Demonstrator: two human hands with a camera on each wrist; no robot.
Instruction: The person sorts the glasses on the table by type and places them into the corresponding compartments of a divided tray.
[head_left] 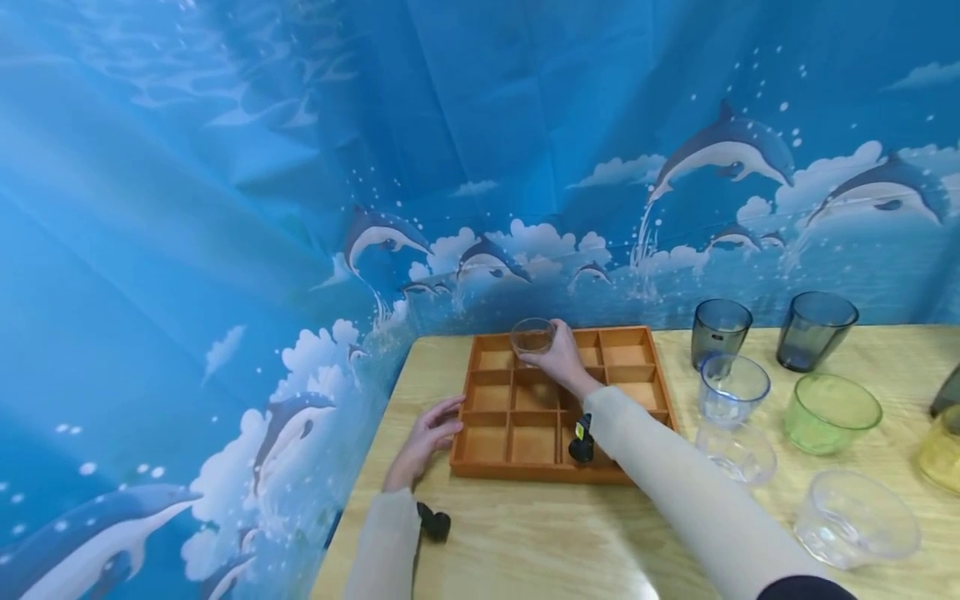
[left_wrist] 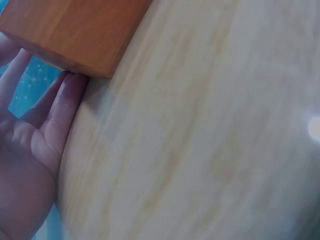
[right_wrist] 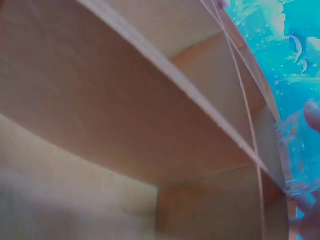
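An orange wooden tray (head_left: 480,454) with a grid of compartments lies on the light wood table. My right hand (head_left: 558,360) grips a small clear glass cup (head_left: 532,337) over the tray's far row, second column from the left. In the right wrist view the cup (right_wrist: 295,155) shows at the right edge beside the tray's dividers (right_wrist: 165,65). My left hand (head_left: 427,435) rests with straight fingers against the tray's left front corner; in the left wrist view its fingers (left_wrist: 70,100) touch the tray's corner (left_wrist: 75,35).
To the right of the tray stand several cups and bowls: two dark grey tumblers (head_left: 720,332) (head_left: 814,329), a bluish clear cup (head_left: 731,390), a green bowl (head_left: 831,412), clear bowls (head_left: 855,517) and a yellow one (head_left: 942,450). A dolphin-print blue curtain (head_left: 225,250) backs the table.
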